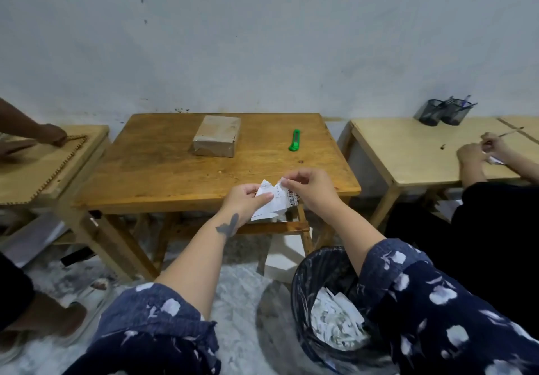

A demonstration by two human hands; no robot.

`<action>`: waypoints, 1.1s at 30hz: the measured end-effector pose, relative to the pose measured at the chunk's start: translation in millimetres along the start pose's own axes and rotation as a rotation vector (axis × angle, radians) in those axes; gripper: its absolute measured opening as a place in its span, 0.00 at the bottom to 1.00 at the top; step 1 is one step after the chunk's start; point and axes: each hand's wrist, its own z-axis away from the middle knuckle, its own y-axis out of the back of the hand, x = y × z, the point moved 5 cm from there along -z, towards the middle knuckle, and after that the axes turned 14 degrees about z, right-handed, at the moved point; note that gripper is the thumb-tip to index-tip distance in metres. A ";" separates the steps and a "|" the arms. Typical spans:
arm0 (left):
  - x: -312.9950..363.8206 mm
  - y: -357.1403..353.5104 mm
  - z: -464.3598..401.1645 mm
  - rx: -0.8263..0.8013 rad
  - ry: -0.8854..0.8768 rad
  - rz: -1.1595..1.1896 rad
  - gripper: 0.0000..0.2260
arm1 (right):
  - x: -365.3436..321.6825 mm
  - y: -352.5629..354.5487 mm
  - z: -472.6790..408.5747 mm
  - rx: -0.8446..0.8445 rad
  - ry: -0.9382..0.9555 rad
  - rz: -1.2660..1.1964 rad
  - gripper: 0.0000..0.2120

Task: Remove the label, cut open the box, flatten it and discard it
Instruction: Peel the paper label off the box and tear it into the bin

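Note:
A taped brown cardboard box lies shut on the far middle of the wooden table. A green box cutter lies to its right. Both my hands hold a white paper label with a barcode over the table's near edge. My left hand pinches its left part, my right hand pinches its upper right part. The label is crumpled and partly torn between them.
A black bin lined with a bag and holding torn white paper stands on the floor at my lower right. Other people's hands work at a left table and a right table, where mesh pen holders stand.

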 end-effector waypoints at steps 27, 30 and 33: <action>-19.3 -208.5 -11.8 0.322 0.160 0.407 0.17 | 157.9 129.9 -7.1 -0.122 -0.060 -0.083 0.17; -22.8 -222.6 -11.3 0.325 0.169 0.511 0.18 | 169.0 128.2 -6.1 -0.137 -0.094 0.005 0.25; -25.9 -234.7 -13.2 0.338 0.168 0.536 0.19 | 175.5 133.2 -7.4 -0.062 -0.127 0.074 0.17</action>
